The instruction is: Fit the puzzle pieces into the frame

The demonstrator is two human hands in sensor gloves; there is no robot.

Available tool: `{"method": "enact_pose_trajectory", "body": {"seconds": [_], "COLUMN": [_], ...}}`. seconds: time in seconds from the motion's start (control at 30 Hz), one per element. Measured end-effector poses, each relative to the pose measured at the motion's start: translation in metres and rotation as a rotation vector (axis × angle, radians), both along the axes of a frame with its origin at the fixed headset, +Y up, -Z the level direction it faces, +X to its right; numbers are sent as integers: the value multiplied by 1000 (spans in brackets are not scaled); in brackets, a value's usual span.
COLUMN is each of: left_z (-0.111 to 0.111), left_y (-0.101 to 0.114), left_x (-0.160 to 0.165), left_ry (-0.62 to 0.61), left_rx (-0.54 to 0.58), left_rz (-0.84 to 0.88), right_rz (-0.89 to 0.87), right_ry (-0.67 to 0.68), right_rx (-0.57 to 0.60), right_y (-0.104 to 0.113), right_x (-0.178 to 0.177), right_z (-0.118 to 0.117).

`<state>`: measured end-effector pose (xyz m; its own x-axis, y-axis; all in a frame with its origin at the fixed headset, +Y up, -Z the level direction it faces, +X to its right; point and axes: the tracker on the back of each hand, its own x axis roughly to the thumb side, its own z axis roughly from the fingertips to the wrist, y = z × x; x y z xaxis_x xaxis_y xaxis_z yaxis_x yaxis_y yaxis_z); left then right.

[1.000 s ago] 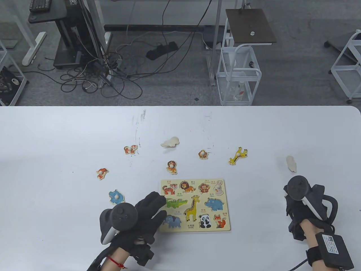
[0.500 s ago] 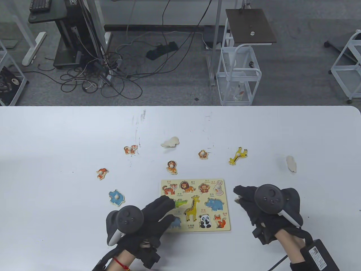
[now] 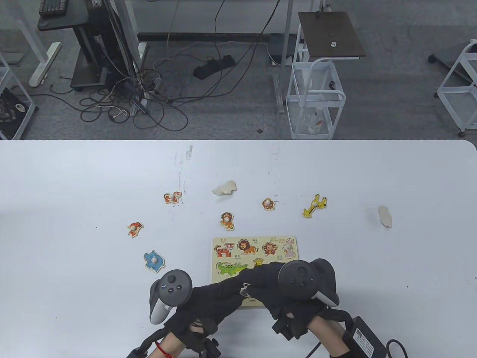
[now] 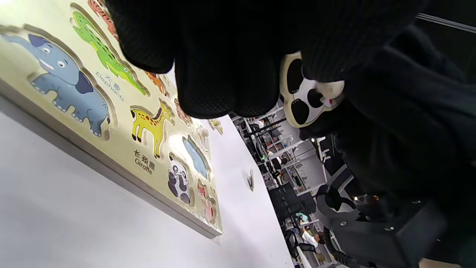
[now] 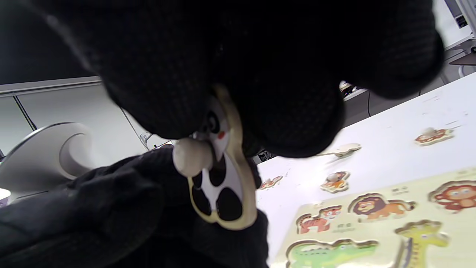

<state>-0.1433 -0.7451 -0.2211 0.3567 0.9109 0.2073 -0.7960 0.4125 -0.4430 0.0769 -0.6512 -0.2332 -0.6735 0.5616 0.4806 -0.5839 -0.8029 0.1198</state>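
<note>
panda piece: black-and-white wooden panda puzzle piece (image 5: 219, 186) with knob, on edge, long axis near vertical, above yellow wooden frame (image 3: 257, 246)
right hand (image 3: 294, 287): pinches panda piece
left hand (image 3: 208, 298): fingers touch it; grasp unclear

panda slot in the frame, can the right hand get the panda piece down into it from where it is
Probably yes. The right hand holds the panda piece just above the frame, and the panda slot lies uncovered in the left wrist view. The left hand meeting it could crowd the drop.
</note>
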Motion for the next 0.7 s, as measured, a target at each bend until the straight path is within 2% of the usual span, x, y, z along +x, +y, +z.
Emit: {"method": "enact_pose_trajectory", "body": {"seconds": [0.23, 0.33, 0.5, 0.7], "left_z": [-3, -5, -8, -8], "left_y": [2, 2, -4, -6], "left_x": [-8, -14, -22, -19], "left_ry": [48, 114, 187, 153], "left_rx": [15, 17, -98, -154], "left_rz": [-13, -14, 78, 139], "right_rz": [14, 46, 158, 236], "right_ry": [-1, -68, -126, -161], "right_rx": [-1, 113, 325, 493], "right_y": [-5, 1, 11, -6], "right_x": [-11, -11, -18, -28], "right_z": [0, 5, 24, 45]}}
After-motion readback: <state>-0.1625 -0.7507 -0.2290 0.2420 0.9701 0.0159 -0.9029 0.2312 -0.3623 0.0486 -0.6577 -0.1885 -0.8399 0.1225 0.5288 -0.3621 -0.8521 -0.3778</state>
